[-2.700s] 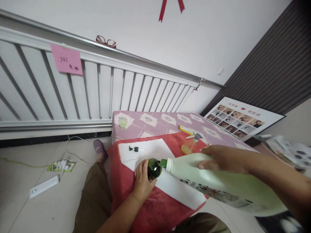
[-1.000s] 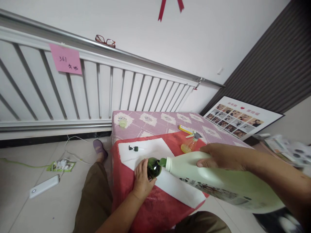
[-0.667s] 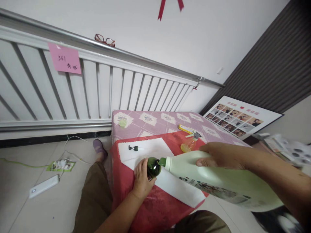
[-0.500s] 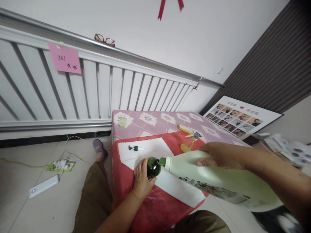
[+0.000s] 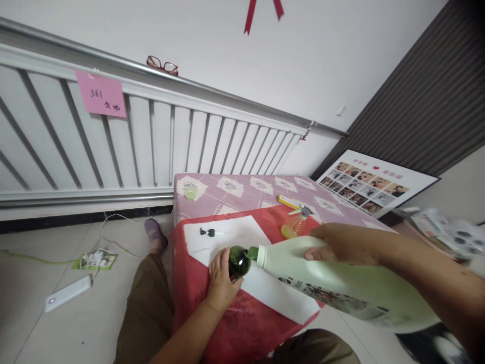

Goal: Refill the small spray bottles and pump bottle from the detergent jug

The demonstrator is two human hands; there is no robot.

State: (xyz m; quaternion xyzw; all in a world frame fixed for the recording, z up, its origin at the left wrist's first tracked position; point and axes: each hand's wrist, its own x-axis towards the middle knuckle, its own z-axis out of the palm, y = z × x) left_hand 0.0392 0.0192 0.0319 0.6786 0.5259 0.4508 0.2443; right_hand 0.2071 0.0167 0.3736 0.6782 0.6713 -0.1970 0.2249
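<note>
My left hand (image 5: 223, 280) is wrapped round a dark green bottle (image 5: 238, 262) on the table, its pump top off. In my right hand (image 5: 337, 243) is a large pale green jug (image 5: 364, 288), gripped by its handle and tipped nearly level. The jug's green spout (image 5: 251, 253) meets the mouth of the green bottle; any liquid passing between them is too small to make out. A dark pump head (image 5: 207, 232) lies on the white cloth (image 5: 278, 293), left of and beyond the bottle. Behind the jug stands a clear spray bottle (image 5: 294, 225) with yellow liquid.
A red cloth (image 5: 250, 328) covers the near part of the table, over a purple patterned tablecloth (image 5: 242, 189). A yellow box (image 5: 288, 202) and a small pale green cap (image 5: 190, 192) lie farther back. A white radiator (image 5: 151, 141) lines the wall; a power strip (image 5: 96, 260) is on the floor.
Almost nothing differs. Both hands, the green bottle and the tipped jug hold their places, with only a slight shift of the camera view.
</note>
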